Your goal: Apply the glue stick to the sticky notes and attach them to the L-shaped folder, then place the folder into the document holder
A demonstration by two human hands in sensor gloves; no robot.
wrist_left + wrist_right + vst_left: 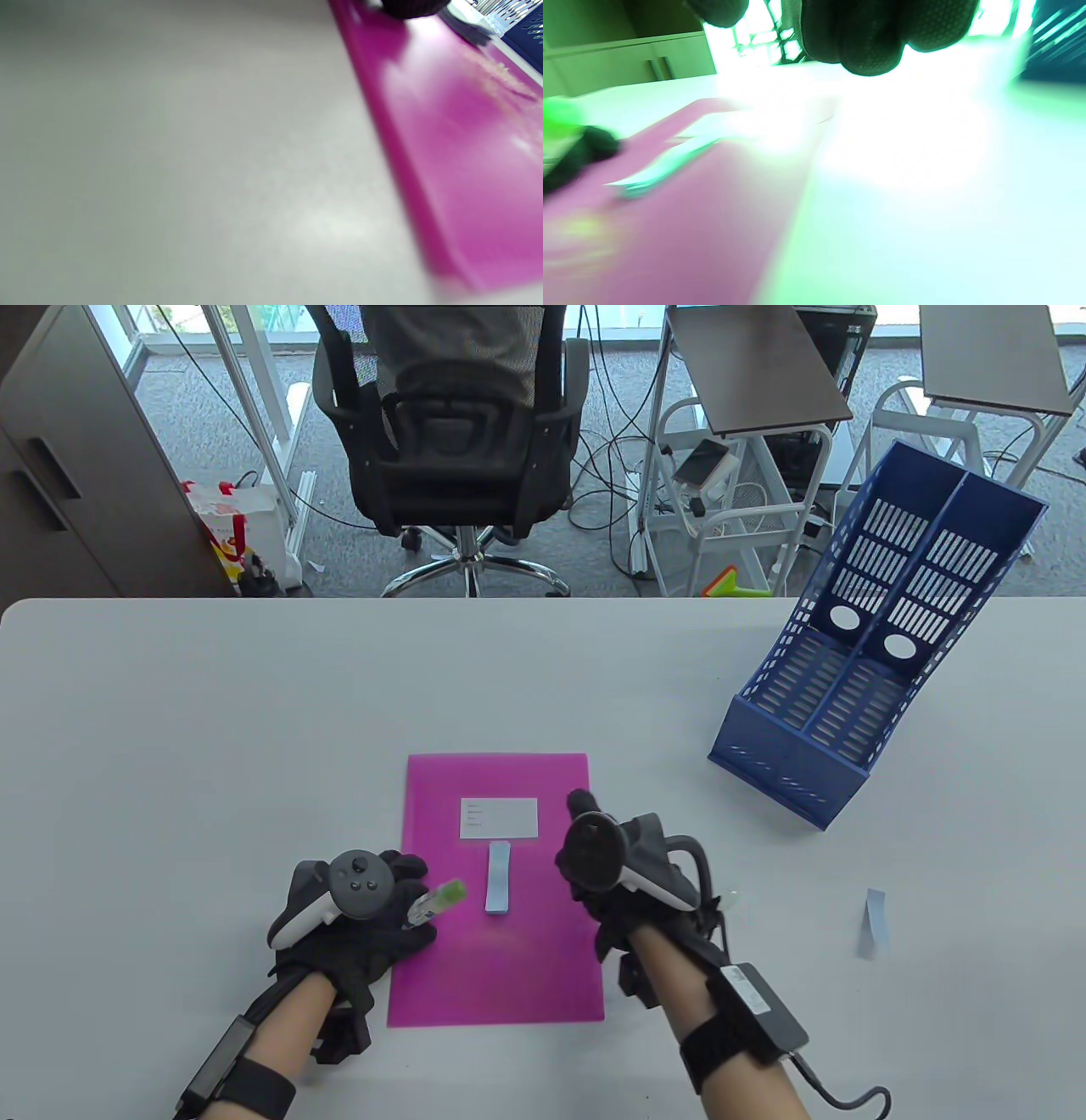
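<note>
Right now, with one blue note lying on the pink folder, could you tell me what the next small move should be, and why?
Probably press the blue note flat with the right hand: that hand hovers empty beside it, while the left hand holds the glue stick.

No legible text. The white label (499, 818) on the magenta folder (496, 967), just beyond the glue stick (437, 899) gripped in the left hand (373, 925), carries a few faint printed lines at its left edge, too small to read.
</note>
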